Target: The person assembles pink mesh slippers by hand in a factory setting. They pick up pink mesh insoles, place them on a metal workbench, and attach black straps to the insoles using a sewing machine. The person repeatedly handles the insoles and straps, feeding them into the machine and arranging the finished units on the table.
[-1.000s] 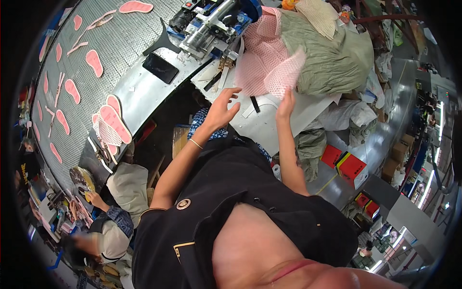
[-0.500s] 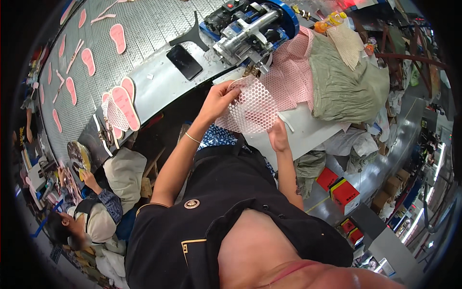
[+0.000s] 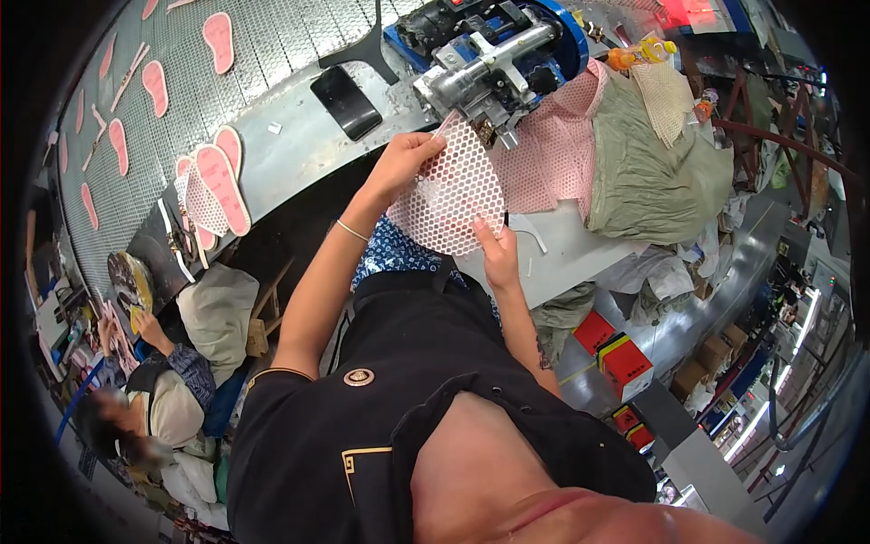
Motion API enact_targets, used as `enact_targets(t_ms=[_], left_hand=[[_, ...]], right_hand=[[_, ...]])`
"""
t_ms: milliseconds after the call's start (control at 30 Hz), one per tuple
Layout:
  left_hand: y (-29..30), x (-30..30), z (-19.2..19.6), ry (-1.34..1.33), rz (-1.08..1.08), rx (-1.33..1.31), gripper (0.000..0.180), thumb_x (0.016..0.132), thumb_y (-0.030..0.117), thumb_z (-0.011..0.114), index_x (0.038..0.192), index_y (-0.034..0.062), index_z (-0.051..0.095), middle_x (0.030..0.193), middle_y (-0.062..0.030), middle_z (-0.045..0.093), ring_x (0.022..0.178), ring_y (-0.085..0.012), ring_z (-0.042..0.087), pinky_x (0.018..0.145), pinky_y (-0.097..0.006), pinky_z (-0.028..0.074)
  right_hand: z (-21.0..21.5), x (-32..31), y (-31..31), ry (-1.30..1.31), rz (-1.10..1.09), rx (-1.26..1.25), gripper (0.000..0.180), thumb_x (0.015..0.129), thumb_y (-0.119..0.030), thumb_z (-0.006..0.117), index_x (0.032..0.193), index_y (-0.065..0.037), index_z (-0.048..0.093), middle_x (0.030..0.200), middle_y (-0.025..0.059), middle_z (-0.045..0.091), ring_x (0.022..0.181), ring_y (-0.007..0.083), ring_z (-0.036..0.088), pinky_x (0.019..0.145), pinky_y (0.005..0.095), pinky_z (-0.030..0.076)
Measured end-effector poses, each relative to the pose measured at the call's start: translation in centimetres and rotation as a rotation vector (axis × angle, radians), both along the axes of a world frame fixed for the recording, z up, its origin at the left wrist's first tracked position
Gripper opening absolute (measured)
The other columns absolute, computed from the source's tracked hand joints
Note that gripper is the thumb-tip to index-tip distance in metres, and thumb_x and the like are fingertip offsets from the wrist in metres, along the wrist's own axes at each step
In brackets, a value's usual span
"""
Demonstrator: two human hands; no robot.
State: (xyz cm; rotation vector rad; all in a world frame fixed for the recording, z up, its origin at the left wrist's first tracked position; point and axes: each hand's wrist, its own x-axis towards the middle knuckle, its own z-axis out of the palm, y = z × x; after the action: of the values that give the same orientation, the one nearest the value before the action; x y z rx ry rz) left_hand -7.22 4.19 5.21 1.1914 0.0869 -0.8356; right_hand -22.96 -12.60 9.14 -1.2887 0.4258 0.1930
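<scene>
A rounded piece of pale pink-white mesh material [image 3: 449, 195] with large holes hangs between my two hands, just in front of the machine. My left hand [image 3: 405, 161] pinches its upper left edge between thumb and fingers. With thumb on top, my right hand [image 3: 498, 254] grips the lower right edge. The piece is spread nearly flat, and its narrow upper end reaches close to the metal parts of the blue-and-silver machine [image 3: 494, 68]. Pink perforated sheet [image 3: 548, 140] lies on the table beside the machine, partly under a grey-green cloth [image 3: 643, 163].
A black phone [image 3: 346, 102] rests on the metal table edge [image 3: 281, 163]. Farther left, pink insoles [image 3: 217, 186] lie stacked, others spread on a ribbed conveyor [image 3: 186, 86]. A co-worker [image 3: 168, 399] sits at lower left. Red boxes [image 3: 623, 363] stand on the floor to the right.
My right hand has moved left and closed its thumb onto the mesh piece's lower edge. The piece has turned and spread flatter. The whole view has shifted slightly.
</scene>
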Motion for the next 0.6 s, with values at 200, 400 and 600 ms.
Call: enact_targets(t_ms=[200,400,600], left_hand=[[0.2,1.7,0.5,-0.076,0.088,0.069,0.031,0.095,0.024,0.056,0.08,0.0002,0.068,0.069,0.0029,0.06,0.059,-0.0036,0.047,0.054,-0.022,0.035],[2.5,3.3,0.9,-0.197,0.103,0.21,0.032,0.095,0.026,0.057,0.08,-0.0002,0.068,0.068,0.0044,0.059,0.058,-0.003,0.046,0.053,-0.022,0.038],[3.3,2.8,0.8,-0.239,0.167,0.176,0.032,0.096,0.027,0.056,0.086,-0.0011,0.067,0.07,0.0055,0.057,0.06,-0.0022,0.045,0.053,-0.021,0.036]], right_hand=[[-0.7,2.3,0.4,-0.026,0.058,-0.006,0.029,0.098,-0.016,0.05,0.114,0.005,0.06,0.107,0.0055,0.064,0.095,0.0101,0.056,0.085,0.0258,0.044],[-0.8,5.2,2.1,-0.063,0.072,0.006,0.028,0.098,-0.017,0.049,0.11,0.005,0.062,0.1,0.0038,0.066,0.09,0.0084,0.057,0.081,0.025,0.044],[-1.7,5.0,2.2,-0.046,0.214,-0.054,0.031,0.097,-0.019,0.049,0.112,0.006,0.062,0.099,0.0052,0.067,0.089,0.0093,0.059,0.08,0.0253,0.046]])
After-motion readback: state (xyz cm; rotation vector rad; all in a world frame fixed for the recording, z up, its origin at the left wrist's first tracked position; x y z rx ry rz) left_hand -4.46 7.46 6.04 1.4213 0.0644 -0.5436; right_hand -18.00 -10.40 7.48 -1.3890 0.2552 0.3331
